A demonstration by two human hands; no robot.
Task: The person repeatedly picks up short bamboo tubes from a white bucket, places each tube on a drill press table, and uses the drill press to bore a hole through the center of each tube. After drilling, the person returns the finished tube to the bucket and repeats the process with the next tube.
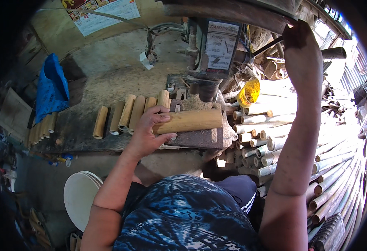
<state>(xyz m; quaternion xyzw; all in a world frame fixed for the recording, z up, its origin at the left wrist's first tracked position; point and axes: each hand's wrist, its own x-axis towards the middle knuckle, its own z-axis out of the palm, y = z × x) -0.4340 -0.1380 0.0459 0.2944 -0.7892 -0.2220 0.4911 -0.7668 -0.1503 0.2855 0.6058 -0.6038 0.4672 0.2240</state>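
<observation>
Nearest you, your left hand [146, 133] is wrapped around the left end of a short bamboo section [187, 121], pinning it flat on the rusty drill table [200, 138] just under the drill head [212, 54]. It looks stiff, hollow and light, with a smooth round skin that may roll, so a firm grip near the end suits it. Farther off to the right, your right hand [301, 46] is closed around the black feed lever [268, 46], with cut bamboo pieces [129, 112] lined up left.

A dusty workbench [108, 90] carries a row of cut bamboo pieces [127, 112].
</observation>
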